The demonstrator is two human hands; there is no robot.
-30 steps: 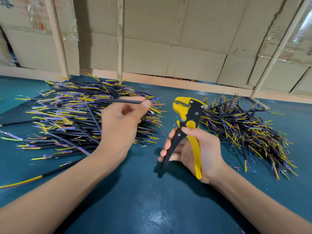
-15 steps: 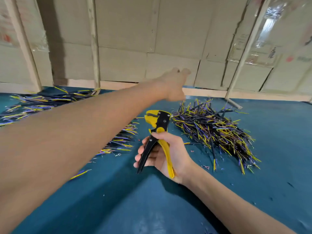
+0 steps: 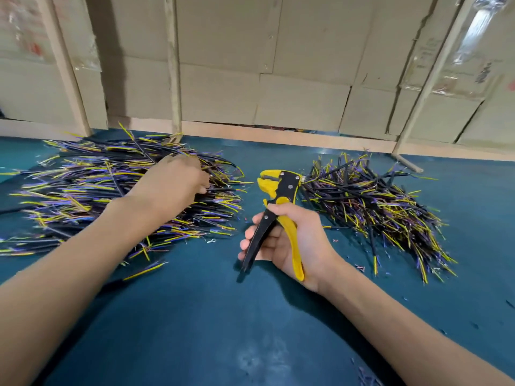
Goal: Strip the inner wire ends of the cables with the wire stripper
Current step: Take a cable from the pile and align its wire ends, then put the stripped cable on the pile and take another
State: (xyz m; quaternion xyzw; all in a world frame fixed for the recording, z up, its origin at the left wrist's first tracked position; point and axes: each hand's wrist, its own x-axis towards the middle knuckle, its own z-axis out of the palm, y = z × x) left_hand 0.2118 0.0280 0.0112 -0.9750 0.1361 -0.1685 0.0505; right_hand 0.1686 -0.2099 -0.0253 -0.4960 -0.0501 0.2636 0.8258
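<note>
Right hand (image 3: 292, 246) grips wire stripper (image 3: 278, 215); left hand (image 3: 172, 185) on cable pile (image 3: 83, 188).

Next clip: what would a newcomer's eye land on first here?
Probably the yellow-and-black wire stripper, gripped upright in the right hand at the centre of the blue-green table. Next, the two bristling piles of black cables with yellow and purple ends: the left pile, where the blurred left hand reaches, and the right pile.

Head camera looks forward and down, seemingly close over the table (image 3: 209, 316)
</note>
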